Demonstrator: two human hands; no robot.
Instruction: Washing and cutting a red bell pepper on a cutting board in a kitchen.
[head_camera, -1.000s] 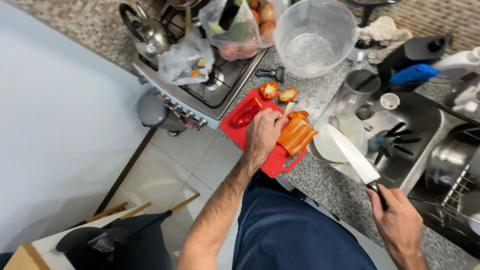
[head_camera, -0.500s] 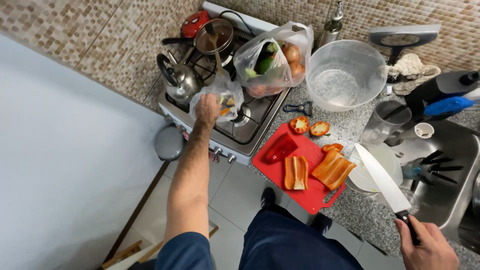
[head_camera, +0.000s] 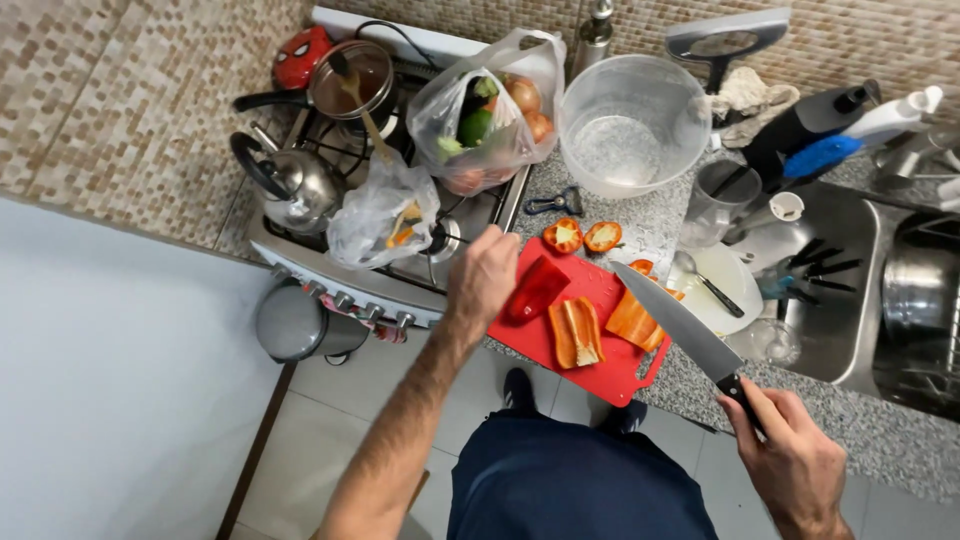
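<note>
My left hand hovers at the left edge of a red cutting board, fingers loosely curled and empty, right beside a red pepper piece. Two orange pepper pieces lie on the board, with two cut pepper tops just behind it on the counter. Lower right of the board, my right hand grips the black handle of a large chef's knife. Its blade points up-left over the board's right side.
A small plastic bag of scraps and a larger bag of vegetables sit on the stove with a kettle and a pot. A clear bowl, a white plate with a spoon and the sink lie right.
My left hand left the board, reached to the small scrap bag on the stove, then came back to the board's left edge. The knife hand stayed low right.
</note>
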